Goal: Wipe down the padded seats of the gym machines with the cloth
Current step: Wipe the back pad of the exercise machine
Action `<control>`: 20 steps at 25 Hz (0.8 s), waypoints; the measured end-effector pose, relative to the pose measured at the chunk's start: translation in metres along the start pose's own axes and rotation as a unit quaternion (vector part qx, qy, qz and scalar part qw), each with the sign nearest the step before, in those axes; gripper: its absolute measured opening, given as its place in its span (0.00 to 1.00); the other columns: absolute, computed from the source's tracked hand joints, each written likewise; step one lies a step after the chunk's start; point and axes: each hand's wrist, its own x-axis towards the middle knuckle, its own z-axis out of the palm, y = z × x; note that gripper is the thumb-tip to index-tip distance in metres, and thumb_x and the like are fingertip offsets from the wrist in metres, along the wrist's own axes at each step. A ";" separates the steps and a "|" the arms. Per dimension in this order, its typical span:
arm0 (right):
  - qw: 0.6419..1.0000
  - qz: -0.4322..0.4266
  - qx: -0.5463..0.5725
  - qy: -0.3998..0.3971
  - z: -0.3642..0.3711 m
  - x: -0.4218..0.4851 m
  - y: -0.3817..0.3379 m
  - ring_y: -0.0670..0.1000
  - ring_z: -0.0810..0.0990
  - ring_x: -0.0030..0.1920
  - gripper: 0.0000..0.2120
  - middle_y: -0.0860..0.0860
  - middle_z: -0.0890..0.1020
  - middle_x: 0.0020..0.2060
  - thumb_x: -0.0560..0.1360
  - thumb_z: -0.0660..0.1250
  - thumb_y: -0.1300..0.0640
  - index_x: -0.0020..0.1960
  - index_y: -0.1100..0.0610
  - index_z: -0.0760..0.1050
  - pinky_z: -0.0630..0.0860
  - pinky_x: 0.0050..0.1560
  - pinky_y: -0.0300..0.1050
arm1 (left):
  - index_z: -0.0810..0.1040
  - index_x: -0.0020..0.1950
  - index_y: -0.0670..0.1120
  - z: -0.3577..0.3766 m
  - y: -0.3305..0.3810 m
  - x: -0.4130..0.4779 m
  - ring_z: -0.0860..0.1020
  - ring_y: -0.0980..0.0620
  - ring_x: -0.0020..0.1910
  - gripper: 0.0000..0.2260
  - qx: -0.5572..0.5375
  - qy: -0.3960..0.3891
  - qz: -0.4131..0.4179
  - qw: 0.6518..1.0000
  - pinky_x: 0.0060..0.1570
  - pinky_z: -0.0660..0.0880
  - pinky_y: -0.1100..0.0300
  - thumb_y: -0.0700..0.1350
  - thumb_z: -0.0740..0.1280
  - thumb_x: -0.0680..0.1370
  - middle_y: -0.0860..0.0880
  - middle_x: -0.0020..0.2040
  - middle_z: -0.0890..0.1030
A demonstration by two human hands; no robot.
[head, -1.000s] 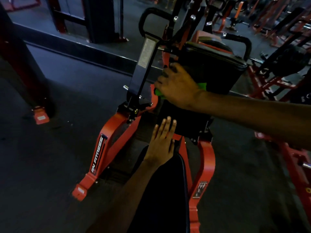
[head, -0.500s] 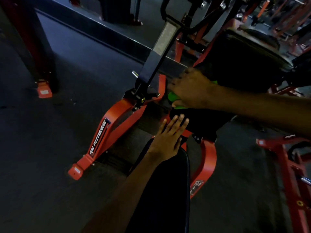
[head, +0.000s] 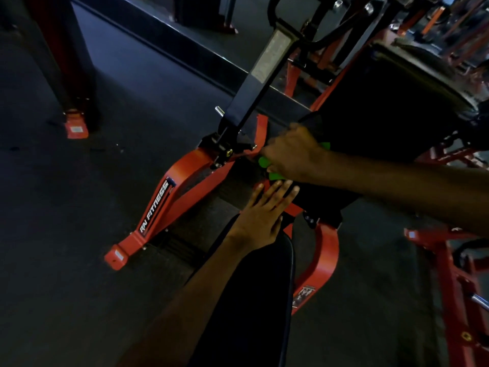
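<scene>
My right hand (head: 292,152) presses a bright green cloth (head: 264,162) against the lower left part of a black padded chest pad (head: 391,107) on a red gym machine. Only small bits of the cloth show under the fingers. My left hand (head: 264,210) lies flat, fingers spread, on the far end of the black padded seat (head: 254,300) that runs toward me. Its fingertips almost touch the cloth hand.
The machine's red frame leg with white lettering (head: 158,205) reaches left over dark rubber flooring. A black upright arm (head: 254,83) rises behind my hands. Another red frame (head: 455,274) stands at the right, a dark post with a red foot (head: 76,125) at the left.
My right hand has slid the cloth down the pad toward its lower edge, closer to my left hand. The view has tilted down and nearer.
</scene>
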 end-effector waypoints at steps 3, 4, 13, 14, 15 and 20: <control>0.999 0.046 -0.021 0.016 -0.026 -0.014 0.033 0.57 0.79 0.61 0.18 0.55 0.81 0.58 0.79 0.65 0.42 0.59 0.54 0.76 0.64 0.67 0.51 | 0.47 0.83 0.50 -0.002 0.005 0.000 0.45 0.49 0.81 0.33 -0.002 -0.004 -0.012 1.000 0.78 0.47 0.45 0.47 0.58 0.81 0.49 0.83 0.46; 0.997 0.054 -0.035 0.029 -0.033 -0.016 0.041 0.58 0.79 0.60 0.19 0.55 0.82 0.58 0.79 0.65 0.42 0.60 0.55 0.77 0.65 0.67 0.51 | 0.47 0.83 0.50 -0.004 0.008 0.000 0.44 0.50 0.81 0.32 -0.002 -0.005 -0.014 1.000 0.79 0.47 0.45 0.48 0.58 0.81 0.49 0.83 0.46; 0.993 0.017 -0.115 0.002 -0.006 -0.001 -0.009 0.61 0.77 0.62 0.23 0.58 0.78 0.63 0.82 0.59 0.42 0.66 0.58 0.71 0.68 0.64 0.57 | 0.59 0.81 0.45 0.044 -0.010 -0.086 0.55 0.44 0.80 0.28 0.004 -0.144 -0.109 0.984 0.79 0.50 0.49 0.56 0.52 0.82 0.43 0.81 0.54; 0.994 0.006 -0.113 -0.009 -0.002 -0.003 -0.014 0.62 0.76 0.64 0.26 0.59 0.77 0.65 0.81 0.59 0.39 0.68 0.59 0.69 0.67 0.65 0.57 | 0.60 0.80 0.45 0.051 -0.010 -0.090 0.57 0.44 0.80 0.29 0.006 -0.171 -0.108 0.979 0.79 0.50 0.49 0.58 0.50 0.82 0.43 0.81 0.56; 0.993 -0.003 -0.118 -0.013 0.000 -0.007 -0.016 0.62 0.75 0.65 0.29 0.59 0.76 0.66 0.80 0.61 0.37 0.69 0.58 0.68 0.66 0.66 0.58 | 0.60 0.81 0.46 0.054 -0.009 -0.090 0.58 0.44 0.79 0.30 0.007 -0.189 -0.105 0.976 0.78 0.49 0.49 0.59 0.49 0.81 0.43 0.80 0.57; 0.997 0.013 -0.074 0.030 0.002 -0.013 0.003 0.58 0.75 0.65 0.27 0.55 0.77 0.66 0.79 0.63 0.40 0.69 0.57 0.68 0.63 0.68 0.52 | 0.54 0.82 0.46 0.054 -0.013 -0.089 0.52 0.46 0.81 0.33 0.006 -0.198 -0.104 0.975 0.78 0.46 0.51 0.61 0.43 0.80 0.44 0.81 0.54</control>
